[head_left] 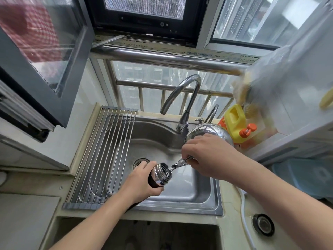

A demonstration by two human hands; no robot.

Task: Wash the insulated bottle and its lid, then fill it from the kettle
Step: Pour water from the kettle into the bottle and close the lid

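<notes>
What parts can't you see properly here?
Head view only:
- Kettle handle: hidden by the right hand.
- Bottle body: mostly covered by the left hand.
- Water level inside the bottle: too dark and small.
- Lid: not in view.
- Bag contents: blurred.

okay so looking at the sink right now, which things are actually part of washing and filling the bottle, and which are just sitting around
In use:
- insulated bottle, open-mouthed, held over the sink by the left hand
- kettle, tilted by the right hand, spout at the bottle's mouth

Just sitting around:
- faucet
- roll-up drying rack across the sink's left side
- yellow detergent jug
- plastic bag hanging at right

The bottle's lid isn't visible.
</notes>
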